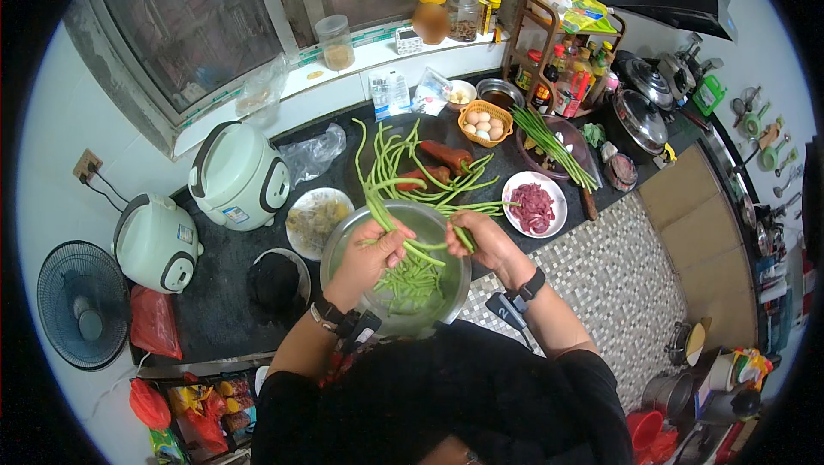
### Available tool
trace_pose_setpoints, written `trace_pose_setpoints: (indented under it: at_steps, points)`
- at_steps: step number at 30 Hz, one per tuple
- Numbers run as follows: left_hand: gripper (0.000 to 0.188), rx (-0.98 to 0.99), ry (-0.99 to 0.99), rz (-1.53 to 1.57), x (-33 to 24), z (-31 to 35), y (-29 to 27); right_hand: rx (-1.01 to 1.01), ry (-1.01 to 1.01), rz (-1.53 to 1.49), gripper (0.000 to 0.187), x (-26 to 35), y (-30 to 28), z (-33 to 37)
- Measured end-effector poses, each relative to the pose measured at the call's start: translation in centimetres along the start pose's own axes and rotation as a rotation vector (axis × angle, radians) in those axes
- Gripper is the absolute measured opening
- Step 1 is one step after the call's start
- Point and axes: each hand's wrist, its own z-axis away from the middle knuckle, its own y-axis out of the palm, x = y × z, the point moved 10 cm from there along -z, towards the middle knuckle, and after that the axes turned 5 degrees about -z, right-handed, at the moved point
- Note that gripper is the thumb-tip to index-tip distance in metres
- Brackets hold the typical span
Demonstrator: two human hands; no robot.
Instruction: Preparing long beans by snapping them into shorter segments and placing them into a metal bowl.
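Above a metal bowl [462,293], my left hand [365,261] is closed round several long green beans [375,206], whose far ends stretch past the bowl's rim. My right hand [491,244], over the bowl's right side, pinches green bean ends [463,236] between thumb and fingers. Short bean pieces [412,283] lie inside the bowl. More whole long beans [390,156] spread over the dark counter just beyond, around dark red peppers [448,157]. Both wrists wear black bands with small devices.
Right of the beans are a plate of sliced raw meat [534,205], an egg basket [486,123] and green stalks [554,147] across a basin. Left stand a plate of pale food [316,223], a dark-filled bowl [279,280], two rice cookers [236,175] and a fan [83,304].
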Motion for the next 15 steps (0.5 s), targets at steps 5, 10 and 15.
trace_pose_setpoints:
  at_steps: [5, 10, 15]
  points:
    - [0.018, 0.010, -0.104, 0.109, 2.3, -0.5, 0.8, 0.294, 0.085, 0.084, 0.013, -0.4, 5.9, 2.0]
    - [0.017, 0.010, -0.062, 0.015, 2.6, -0.7, 1.1, 0.367, 0.107, 0.139, 0.017, -1.6, 6.2, 2.8]
    - [0.024, -0.068, -0.136, 0.176, 3.3, -0.4, -0.5, 0.279, 0.103, 0.162, 0.014, -1.4, 5.0, 3.2]
